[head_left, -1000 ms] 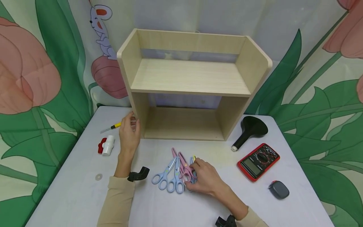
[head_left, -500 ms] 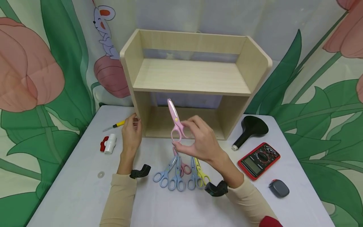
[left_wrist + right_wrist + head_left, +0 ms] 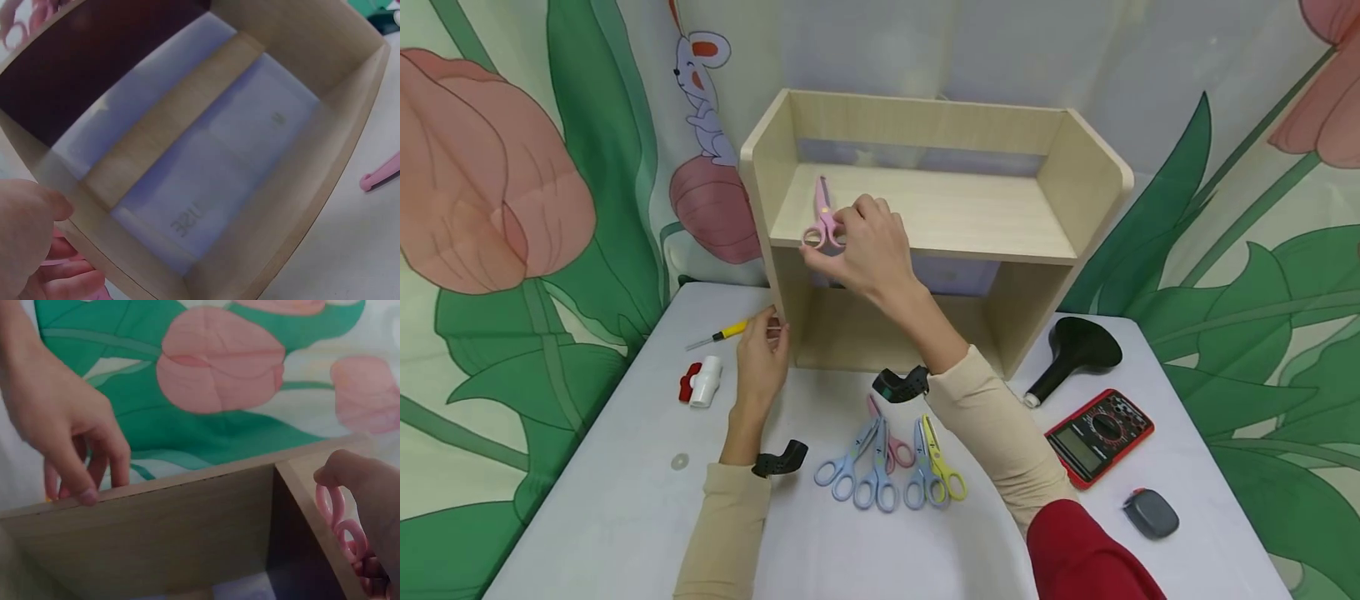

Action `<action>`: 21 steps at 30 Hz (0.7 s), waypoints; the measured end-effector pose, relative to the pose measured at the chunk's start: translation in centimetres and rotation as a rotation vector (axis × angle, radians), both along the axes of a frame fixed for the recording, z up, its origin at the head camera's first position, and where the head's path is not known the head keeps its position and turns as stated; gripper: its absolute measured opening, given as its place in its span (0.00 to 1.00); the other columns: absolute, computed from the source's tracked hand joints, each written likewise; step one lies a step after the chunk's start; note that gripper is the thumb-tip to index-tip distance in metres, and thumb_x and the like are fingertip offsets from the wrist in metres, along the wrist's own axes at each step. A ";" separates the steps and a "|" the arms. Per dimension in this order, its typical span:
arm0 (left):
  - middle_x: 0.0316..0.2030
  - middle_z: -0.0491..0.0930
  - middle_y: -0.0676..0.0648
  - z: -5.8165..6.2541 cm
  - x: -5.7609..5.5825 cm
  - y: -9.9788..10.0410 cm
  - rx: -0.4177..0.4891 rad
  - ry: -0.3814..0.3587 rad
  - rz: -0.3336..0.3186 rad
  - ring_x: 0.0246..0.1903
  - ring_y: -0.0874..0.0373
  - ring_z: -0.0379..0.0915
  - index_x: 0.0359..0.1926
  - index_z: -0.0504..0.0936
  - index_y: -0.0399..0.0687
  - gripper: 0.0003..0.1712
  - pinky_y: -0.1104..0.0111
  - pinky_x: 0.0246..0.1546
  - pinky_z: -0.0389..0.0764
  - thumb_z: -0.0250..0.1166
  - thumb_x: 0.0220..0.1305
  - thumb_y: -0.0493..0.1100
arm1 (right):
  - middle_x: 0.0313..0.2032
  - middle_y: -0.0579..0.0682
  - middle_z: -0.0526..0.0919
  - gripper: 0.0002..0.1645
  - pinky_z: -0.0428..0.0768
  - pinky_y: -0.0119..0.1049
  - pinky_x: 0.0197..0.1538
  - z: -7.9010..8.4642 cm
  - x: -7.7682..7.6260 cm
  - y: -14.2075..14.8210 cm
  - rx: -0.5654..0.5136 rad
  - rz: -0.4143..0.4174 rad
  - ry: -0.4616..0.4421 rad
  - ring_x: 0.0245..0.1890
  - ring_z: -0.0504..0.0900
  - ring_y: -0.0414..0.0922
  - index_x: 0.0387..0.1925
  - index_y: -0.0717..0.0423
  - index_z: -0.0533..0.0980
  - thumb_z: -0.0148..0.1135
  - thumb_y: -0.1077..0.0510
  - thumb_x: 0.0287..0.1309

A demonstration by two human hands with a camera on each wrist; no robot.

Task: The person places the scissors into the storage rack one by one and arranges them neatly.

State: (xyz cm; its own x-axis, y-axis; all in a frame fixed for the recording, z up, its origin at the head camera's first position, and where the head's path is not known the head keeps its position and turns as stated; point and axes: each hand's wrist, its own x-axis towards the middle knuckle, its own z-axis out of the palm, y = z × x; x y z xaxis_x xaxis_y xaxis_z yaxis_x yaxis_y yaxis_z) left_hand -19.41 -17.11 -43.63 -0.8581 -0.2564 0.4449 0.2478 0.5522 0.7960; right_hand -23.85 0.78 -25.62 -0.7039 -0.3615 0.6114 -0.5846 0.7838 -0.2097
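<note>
My right hand [image 3: 880, 250] pinches pink scissors [image 3: 824, 210] by the handles, blades pointing away, at the left part of the upper board of a light wooden shelf [image 3: 940, 212]. Whether the scissors touch the board I cannot tell. In the right wrist view, their pink handles [image 3: 351, 540] show beside the board's edge. My left hand [image 3: 762, 358] holds the front edge of the shelf's left side panel low down, thumb at the edge and fingers outside. On the table in front lie blue scissors [image 3: 880, 475], yellow scissors [image 3: 942, 462] and another pink pair [image 3: 898, 451].
Left of the shelf lie a yellow-handled screwdriver [image 3: 730, 331], a white pipe valve with red handle [image 3: 705, 382] and a small round disc [image 3: 680, 461]. On the right are a black funnel-shaped object [image 3: 1078, 350], a red-black multimeter [image 3: 1101, 435] and a dark tape measure [image 3: 1152, 512].
My right hand has picked the pink scissors from the group on the table, raised them and carried them forward and left to the upper board. My left hand stays at the side panel.
</note>
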 end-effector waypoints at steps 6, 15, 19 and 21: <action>0.51 0.76 0.32 0.0 0.1 0.1 0.004 -0.009 -0.008 0.50 0.40 0.80 0.65 0.71 0.35 0.24 0.51 0.50 0.86 0.58 0.73 0.41 | 0.45 0.50 0.80 0.26 0.77 0.41 0.44 1.0 -1.7 -2.0 0.018 -0.049 -0.141 0.44 0.76 0.48 0.36 0.51 0.81 0.56 0.35 0.52; 0.52 0.75 0.32 -0.3 0.5 0.3 0.012 -0.033 -0.003 0.51 0.40 0.80 0.66 0.70 0.34 0.26 0.50 0.51 0.86 0.59 0.72 0.41 | 0.47 0.50 0.79 0.39 0.77 0.41 0.49 1.0 -1.7 -3.2 0.108 -0.073 -0.211 0.47 0.75 0.48 0.47 0.50 0.83 0.59 0.23 0.54; 0.52 0.75 0.32 -0.2 0.3 0.4 0.001 -0.020 -0.001 0.51 0.39 0.79 0.66 0.69 0.33 0.26 0.49 0.51 0.86 0.59 0.72 0.41 | 0.45 0.50 0.79 0.40 0.77 0.41 0.47 0.8 -1.7 -3.3 0.109 -0.065 -0.154 0.44 0.76 0.48 0.48 0.51 0.84 0.60 0.23 0.54; 0.52 0.75 0.32 -0.1 0.2 0.3 -0.001 -0.007 -0.002 0.51 0.39 0.79 0.66 0.69 0.33 0.27 0.49 0.51 0.86 0.59 0.72 0.40 | 0.44 0.50 0.79 0.40 0.77 0.41 0.47 0.8 -1.7 -3.3 0.092 -0.060 -0.123 0.44 0.76 0.48 0.49 0.52 0.83 0.60 0.23 0.54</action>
